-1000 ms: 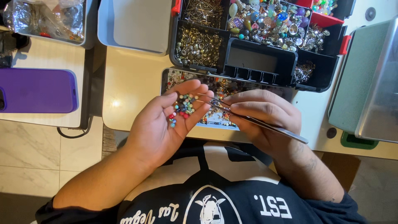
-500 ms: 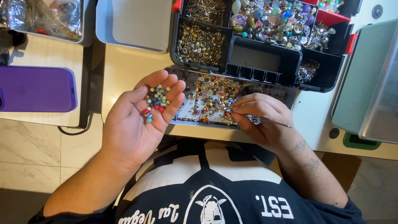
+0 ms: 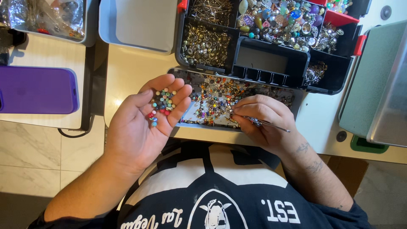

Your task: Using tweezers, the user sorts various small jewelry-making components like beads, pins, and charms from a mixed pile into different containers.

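Left hand [image 3: 144, 123] lies palm-up, fingers spread, cupping coloured beads [image 3: 161, 103]. At its 3 o'clock, right hand [image 3: 260, 121] pinches metal tweezers [image 3: 265, 123] over the shallow bead tray [image 3: 220, 99].

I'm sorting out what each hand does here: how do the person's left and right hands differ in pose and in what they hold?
The left hand is turned palm up, open and cupped, raised beside the tray; the right hand is palm down, fingers curled, over the shallow bead tray. The left hand carries a loose heap of small coloured beads; the right hand pinches a thin metal tool. Both are bare and close to the tray.
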